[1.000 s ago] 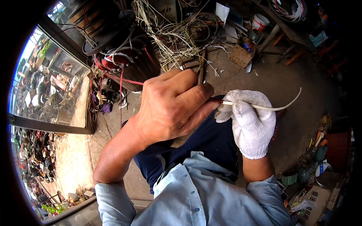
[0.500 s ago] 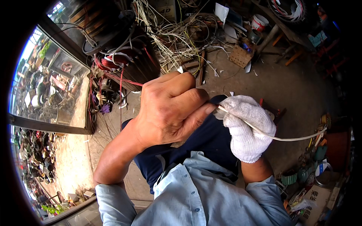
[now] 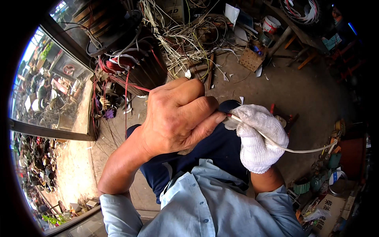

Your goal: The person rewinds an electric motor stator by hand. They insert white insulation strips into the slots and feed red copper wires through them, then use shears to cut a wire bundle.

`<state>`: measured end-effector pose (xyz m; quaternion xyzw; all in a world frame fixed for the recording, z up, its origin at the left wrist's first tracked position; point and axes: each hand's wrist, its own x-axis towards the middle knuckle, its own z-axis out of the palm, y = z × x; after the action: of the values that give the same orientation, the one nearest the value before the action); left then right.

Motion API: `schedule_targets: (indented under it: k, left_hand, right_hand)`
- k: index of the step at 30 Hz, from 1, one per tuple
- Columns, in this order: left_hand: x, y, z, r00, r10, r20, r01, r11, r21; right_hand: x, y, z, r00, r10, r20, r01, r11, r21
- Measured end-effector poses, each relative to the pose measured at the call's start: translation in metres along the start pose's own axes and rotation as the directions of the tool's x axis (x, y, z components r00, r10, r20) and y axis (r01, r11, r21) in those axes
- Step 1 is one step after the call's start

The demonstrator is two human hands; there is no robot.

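My bare left hand [image 3: 177, 114] is closed, thumb and forefinger pinching a thin red wire near its end. My right hand [image 3: 261, 132], in a white knitted glove, grips a thin white sleeve [image 3: 302, 151] like wire insulation tubing. The sleeve's tip points at my left fingertips, with a short red stretch showing between. Its free end trails out to the right. From behind my left hand, red wires [image 3: 136, 86] run to red coils [image 3: 114, 66] on a dark ribbed motor body. My left fingers hide most of the pinched part.
A tangle of pale wires [image 3: 189, 43] lies on the floor ahead. Beyond it, a brown perforated box [image 3: 252, 58] and a white-red bucket [image 3: 271, 24] stand near a bench. Tools and cartons line the right side. A window frame [image 3: 55, 134] with scrap behind it is at left.
My right hand has shifted slightly right with the sleeve, and a short red stretch now shows at its tip. My left hand has barely moved.
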<state>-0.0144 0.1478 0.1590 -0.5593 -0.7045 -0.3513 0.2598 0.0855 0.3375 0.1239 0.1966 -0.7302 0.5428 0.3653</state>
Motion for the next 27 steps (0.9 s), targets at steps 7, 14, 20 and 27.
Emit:
schedule_targets:
  k: [7,14,20,27]
  left_hand:
    - [-0.003,-0.003,0.003,0.998,0.050,-0.036,-0.049,0.998,0.029]
    - [-0.006,-0.006,0.009,0.984,0.144,-0.102,-0.127,0.979,0.157]
    - [-0.010,-0.010,0.018,0.960,0.222,-0.167,-0.175,0.950,0.258]
    - [-0.012,-0.004,0.013,0.996,0.083,0.017,-0.084,0.988,0.126]
  right_hand:
    - [-0.007,0.003,0.003,0.997,0.068,-0.031,-0.064,0.994,0.092]
    - [-0.004,-0.009,0.016,0.947,0.318,-0.050,-0.269,0.866,0.421]
    - [-0.002,-0.013,0.018,0.904,0.427,-0.037,-0.353,0.790,0.501]
    - [0.003,-0.001,0.009,0.933,0.359,0.037,-0.351,0.882,0.315]
